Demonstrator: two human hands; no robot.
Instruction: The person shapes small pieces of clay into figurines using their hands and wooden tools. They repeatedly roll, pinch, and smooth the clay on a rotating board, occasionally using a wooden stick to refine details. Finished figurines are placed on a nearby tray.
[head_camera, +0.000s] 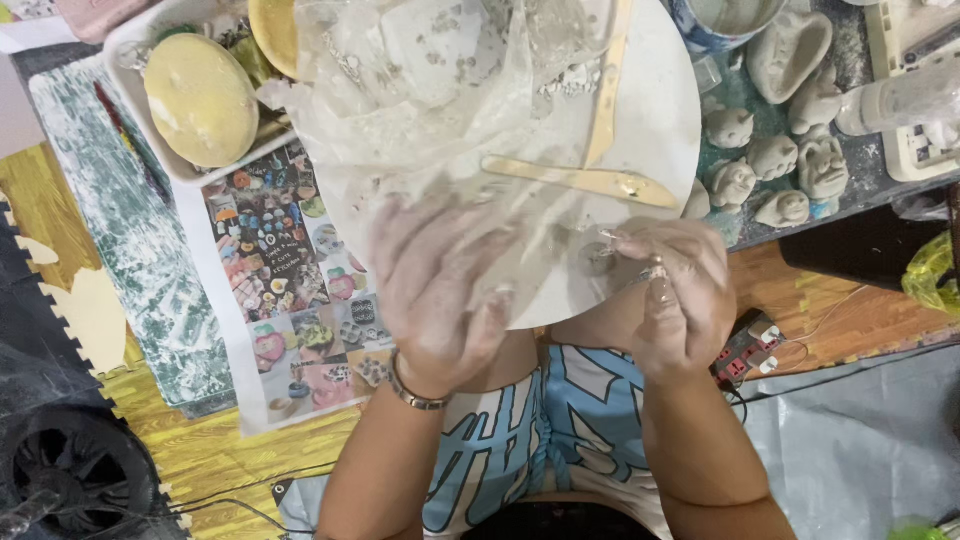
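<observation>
Fingers (640, 262) of the right hand (680, 300) pinch a small grey lump of clay (598, 258) at the near edge of the round white board (660, 120); the long nails meet on the lump. The left hand (435, 290) is blurred, its fingers spread loose and flat, palm down, over the board's near edge, grasping nothing that can be made out; a bracelet (412, 392) circles its wrist. Both hands are smeared with pale clay.

On the board, just beyond the hands, two flat wooden modelling sticks (590, 180) lie crossed, beside a crumpled sheet of clear plastic (420, 90) spotted with clay.

To the right of the board, small unfired clay figures (790, 150) stand grouped on the bench (850, 190). To the left, a white tray (130, 60) holds a yellow round sponge (200, 95), and a printed colour sheet (290, 280) lies near it. A red power strip (745, 350) lies on the wooden floor (830, 300).
</observation>
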